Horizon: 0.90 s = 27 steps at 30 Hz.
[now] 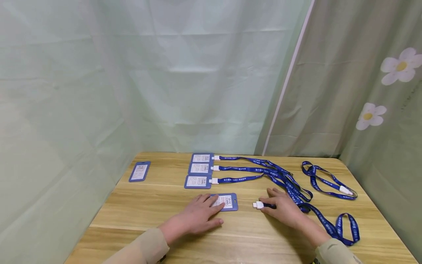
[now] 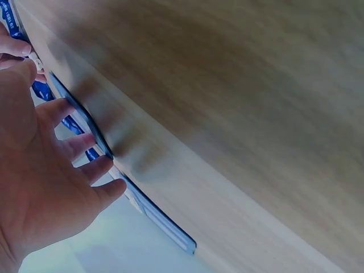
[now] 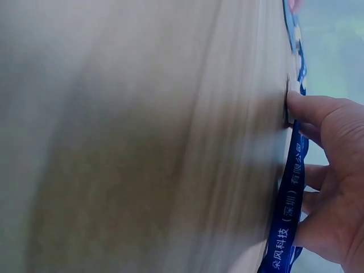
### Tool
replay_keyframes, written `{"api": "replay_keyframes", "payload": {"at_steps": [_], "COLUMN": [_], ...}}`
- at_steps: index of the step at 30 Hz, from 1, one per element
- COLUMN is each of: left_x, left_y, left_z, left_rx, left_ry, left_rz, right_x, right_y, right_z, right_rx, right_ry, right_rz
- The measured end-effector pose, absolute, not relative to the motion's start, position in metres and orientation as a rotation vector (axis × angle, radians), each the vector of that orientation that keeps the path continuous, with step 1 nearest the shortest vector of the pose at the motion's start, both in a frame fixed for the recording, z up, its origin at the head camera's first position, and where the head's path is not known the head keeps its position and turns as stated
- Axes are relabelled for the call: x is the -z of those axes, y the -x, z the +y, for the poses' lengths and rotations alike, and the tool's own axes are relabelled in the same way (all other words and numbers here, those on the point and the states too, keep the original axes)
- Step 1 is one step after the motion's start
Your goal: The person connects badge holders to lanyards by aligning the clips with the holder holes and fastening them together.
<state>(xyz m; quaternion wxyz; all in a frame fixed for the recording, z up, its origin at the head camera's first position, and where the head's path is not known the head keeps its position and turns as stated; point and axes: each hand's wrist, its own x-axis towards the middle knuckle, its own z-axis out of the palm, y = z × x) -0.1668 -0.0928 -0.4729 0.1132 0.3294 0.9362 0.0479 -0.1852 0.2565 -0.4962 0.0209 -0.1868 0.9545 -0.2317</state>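
A blue ID card holder (image 1: 228, 202) lies flat on the wooden table, its slotted end facing right. My left hand (image 1: 199, 214) rests on its left part with fingers spread and fairly straight, covering some of the card. To the right, my right hand (image 1: 284, 209) pinches a blue lanyard (image 3: 291, 196) just behind its white clip (image 1: 258, 205) between thumb and fingers. The clip points left toward the holder's slot, with a gap between them. From the hand, the strap trails to the right and ends in a loop (image 1: 347, 231).
Behind the hands, three card holders (image 1: 197, 181) lie stacked in a column, each joined to a lanyard (image 1: 242, 179) stretching right. One loose card holder (image 1: 140, 171) sits at the far left. A separate lanyard (image 1: 324, 181) lies at the back right. Curtains (image 1: 204, 80) enclose the table (image 1: 158, 205).
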Motion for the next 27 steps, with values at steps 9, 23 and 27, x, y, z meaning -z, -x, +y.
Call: {"api": "replay_keyframes", "payload": {"at_steps": [9,23,27], "left_x": [0.476,0.476,0.475], "left_y": [0.165,0.159,0.161], "left_z": [-0.102,-0.129,-0.134], "left_rx": [-0.13,-0.145,-0.17], "left_ry": [-1.013,-1.073,-1.08], "left_rz": [2.73,2.769,2.77], "right_x": [0.5,0.505,0.507], "right_y": [0.17,0.156,0.154], "right_z": [0.247,0.234,0.232], "right_rx": [0.773,0.829,0.818], "right_ry": [0.495,0.546,0.538], "right_rz": [2.933,2.936,2.941]}}
